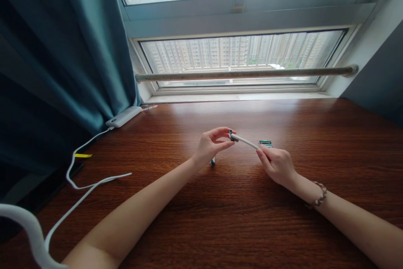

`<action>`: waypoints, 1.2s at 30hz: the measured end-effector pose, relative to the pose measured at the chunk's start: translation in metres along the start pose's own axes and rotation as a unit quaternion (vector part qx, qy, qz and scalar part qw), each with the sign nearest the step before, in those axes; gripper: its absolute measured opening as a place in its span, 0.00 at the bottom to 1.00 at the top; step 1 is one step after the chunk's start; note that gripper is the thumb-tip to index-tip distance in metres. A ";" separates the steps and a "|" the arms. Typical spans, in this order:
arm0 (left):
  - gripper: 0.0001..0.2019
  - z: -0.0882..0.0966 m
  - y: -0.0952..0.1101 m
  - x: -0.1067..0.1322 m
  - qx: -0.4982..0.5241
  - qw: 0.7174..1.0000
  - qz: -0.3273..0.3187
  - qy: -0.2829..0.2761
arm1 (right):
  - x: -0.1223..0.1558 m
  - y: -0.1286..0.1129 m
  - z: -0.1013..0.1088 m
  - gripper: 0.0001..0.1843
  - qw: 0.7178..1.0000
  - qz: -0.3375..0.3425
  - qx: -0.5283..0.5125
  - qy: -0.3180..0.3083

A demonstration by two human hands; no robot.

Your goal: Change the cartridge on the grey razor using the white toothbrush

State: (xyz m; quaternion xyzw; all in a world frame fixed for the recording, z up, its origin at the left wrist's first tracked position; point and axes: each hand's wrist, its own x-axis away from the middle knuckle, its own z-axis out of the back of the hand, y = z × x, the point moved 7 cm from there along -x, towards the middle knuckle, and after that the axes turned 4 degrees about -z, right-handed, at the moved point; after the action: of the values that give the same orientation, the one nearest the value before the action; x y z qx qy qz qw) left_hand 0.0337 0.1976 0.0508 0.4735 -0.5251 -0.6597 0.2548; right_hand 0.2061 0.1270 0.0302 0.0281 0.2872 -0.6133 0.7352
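A razor with a slim white handle (247, 141) and a dark head (232, 135) is held between my two hands above the table. My left hand (214, 145) pinches the head end between thumb and fingers. My right hand (277, 164) is closed around the lower end of the handle, with a beaded bracelet on that wrist. Just behind the right hand lie green and dark pieces (265, 143) that look like razor cartridges, partly hidden by the fingers. Below my left hand, the end of a dark and white object (213, 161) shows on the tabletop, mostly covered by the hand.
On the brown wooden table (201, 227), a white power bank (124, 117) with a white cable (75, 181) lies at the left by a blue curtain (69, 42). A thick white curved tube (28, 223) rises at the lower left. Behind the table runs a window rail (245, 76).
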 end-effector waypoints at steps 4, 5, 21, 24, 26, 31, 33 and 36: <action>0.19 0.003 -0.007 0.000 0.003 1.000 0.017 0.016 | -0.001 0.003 0.002 0.20 0.999 -0.022 0.022 0.020; 0.19 0.003 -0.008 0.001 0.005 1.000 0.022 0.016 | -0.001 0.003 0.002 0.20 0.999 -0.019 0.019 0.021; 0.20 0.003 -0.017 0.003 0.028 0.999 0.038 0.015 | 0.000 0.006 -0.003 0.22 0.999 -0.038 0.019 0.021; 0.21 0.003 -0.017 0.003 0.030 0.999 0.041 0.018 | 0.000 0.008 -0.004 0.22 0.998 -0.056 0.028 0.023; 0.21 0.001 -0.016 0.003 0.034 0.998 0.045 0.011 | -0.001 0.011 -0.005 0.22 0.997 -0.070 0.028 0.019; 0.20 -0.004 -0.011 0.004 0.043 0.998 0.046 -0.020 | -0.003 0.019 -0.007 0.24 0.994 -0.099 -0.040 0.020; 0.20 -0.003 -0.011 0.005 0.039 0.998 0.044 -0.014 | -0.003 0.017 -0.008 0.24 0.994 -0.081 -0.069 0.013; 0.22 -0.002 -0.014 0.005 0.024 0.999 0.048 -0.003 | -0.002 0.013 -0.009 0.23 0.996 -0.070 -0.061 0.007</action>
State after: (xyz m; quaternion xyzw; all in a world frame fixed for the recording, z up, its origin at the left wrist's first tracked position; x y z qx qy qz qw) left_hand 0.0353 0.1970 0.0361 0.4517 -0.5639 -0.6350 0.2733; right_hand 0.2148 0.1360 0.0194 -0.0326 0.3300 -0.6442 0.6892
